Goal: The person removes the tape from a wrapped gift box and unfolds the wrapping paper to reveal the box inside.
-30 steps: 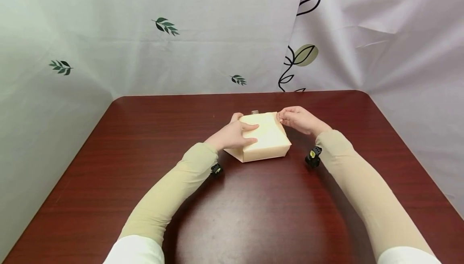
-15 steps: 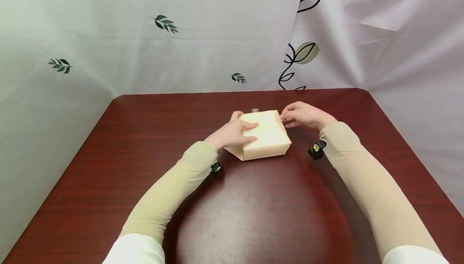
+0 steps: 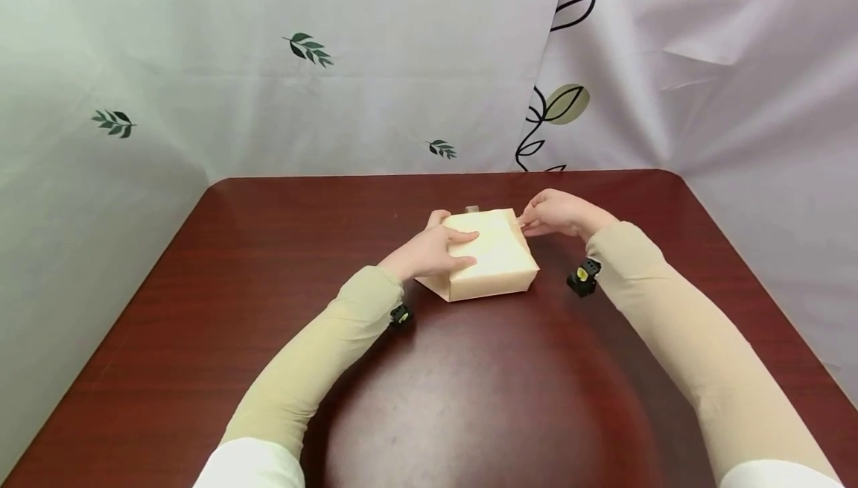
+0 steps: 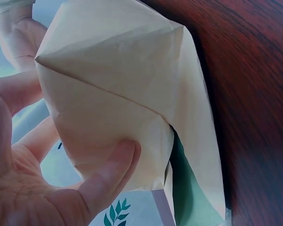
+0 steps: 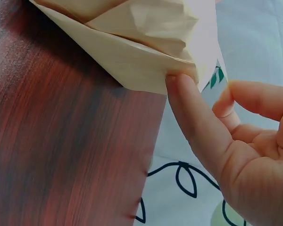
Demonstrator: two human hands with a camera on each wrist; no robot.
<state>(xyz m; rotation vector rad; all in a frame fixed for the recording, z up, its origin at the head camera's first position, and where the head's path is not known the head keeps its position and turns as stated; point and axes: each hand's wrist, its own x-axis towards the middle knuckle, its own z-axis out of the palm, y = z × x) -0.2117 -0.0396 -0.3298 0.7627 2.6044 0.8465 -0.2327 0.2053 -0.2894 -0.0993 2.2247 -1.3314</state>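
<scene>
A box-shaped package in cream wrapping paper (image 3: 496,253) lies on the table between both hands. My left hand (image 3: 424,249) grips its left side, with two digits spread over the top. In the left wrist view, the paper end is folded and creased, and a green surface (image 4: 191,190) shows through a gap. My right hand (image 3: 559,214) is at the far right corner. Its thumb (image 5: 184,94) presses the paper's edge in the right wrist view, while the index finger is bent opposite, pinching the edge. What lies between those fingertips is partly hidden.
A small clear piece (image 3: 472,208), kind unclear, sticks out behind the package. The dark red wooden table (image 3: 281,235) ends at a pale curtain (image 3: 375,100) with leaf prints. Each wrist carries a small black camera (image 3: 583,277).
My right hand has shifted slightly right, away from the corner top, and its fingers have moved to the package's right side. The left hand and package have stayed put.
</scene>
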